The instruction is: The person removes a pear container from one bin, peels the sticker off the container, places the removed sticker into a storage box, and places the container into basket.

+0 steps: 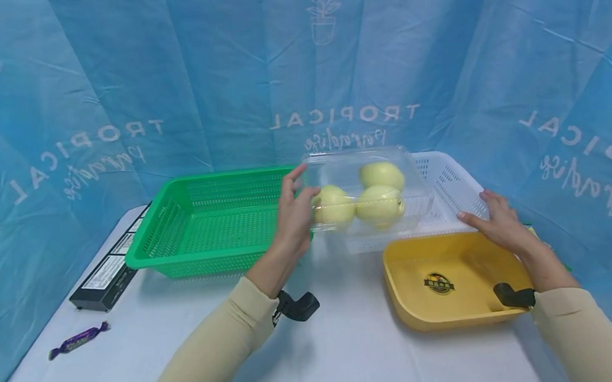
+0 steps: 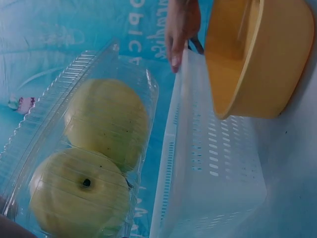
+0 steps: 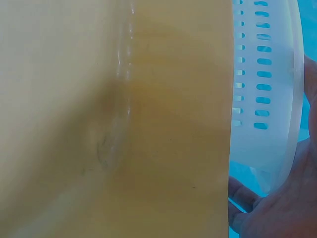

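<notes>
My left hand (image 1: pixel 293 215) grips the left end of a clear plastic box (image 1: pixel 418 198), raised and tilted above the table. Inside it are three round yellow-green fruits (image 1: pixel 382 206); two of these fruits (image 2: pixel 106 124) show large in the left wrist view. Behind and below the box is a white perforated basket (image 1: pixel 452 184). At its right rim, my right hand (image 1: pixel 502 221) holds the basket, the thumb on the inner side. The right wrist view shows this hand (image 3: pixel 282 203) only partly, around the rim of the basket (image 3: pixel 265 144).
A green perforated basket (image 1: pixel 225 259) stands on the left. In front of the white basket sits a yellow tub (image 1: pixel 452 299). A black box with labels (image 1: pixel 104 282) and a purple wrapped candy (image 1: pixel 79 340) lie at far left. A blue curtain (image 1: pixel 234 72) hangs behind.
</notes>
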Motion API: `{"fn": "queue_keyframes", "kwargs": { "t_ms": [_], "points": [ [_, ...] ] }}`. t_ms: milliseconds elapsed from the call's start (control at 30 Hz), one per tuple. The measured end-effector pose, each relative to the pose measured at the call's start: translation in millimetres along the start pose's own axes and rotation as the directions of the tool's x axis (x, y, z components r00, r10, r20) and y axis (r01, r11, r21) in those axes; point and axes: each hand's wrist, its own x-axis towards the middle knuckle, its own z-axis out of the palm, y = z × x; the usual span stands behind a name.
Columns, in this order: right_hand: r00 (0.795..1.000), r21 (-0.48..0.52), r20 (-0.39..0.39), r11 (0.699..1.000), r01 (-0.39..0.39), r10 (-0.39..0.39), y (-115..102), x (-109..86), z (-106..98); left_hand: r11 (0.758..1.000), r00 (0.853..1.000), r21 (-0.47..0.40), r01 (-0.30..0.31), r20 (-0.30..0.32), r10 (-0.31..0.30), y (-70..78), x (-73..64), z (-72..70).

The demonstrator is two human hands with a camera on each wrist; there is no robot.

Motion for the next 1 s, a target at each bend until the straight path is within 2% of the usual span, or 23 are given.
{"fn": "queue_keyframes", "kwargs": {
  "t_ms": [400, 600, 1000],
  "points": [
    [1.000, 0.021, -0.011, 1.000, 0.013, -0.013, -0.2, -0.7, 0.0, 0.999, 0.998, 0.031, -0.012, -0.056, 0.014, -14.5, 32.9, 30.4],
    [1.000, 0.034, -0.011, 0.999, 0.003, -0.002, -0.4, 1.0, 0.7, 1.000, 0.996, 0.015, 0.006, -0.092, -0.005, -23.9, 48.0, 44.2],
    [1.000, 0.041, -0.013, 0.999, -0.006, 0.006, 0.1, 0.3, 1.0, 0.998, 0.994, 0.050, 0.026, -0.108, -0.020, -37.8, 59.4, 72.1]
  ]
}}
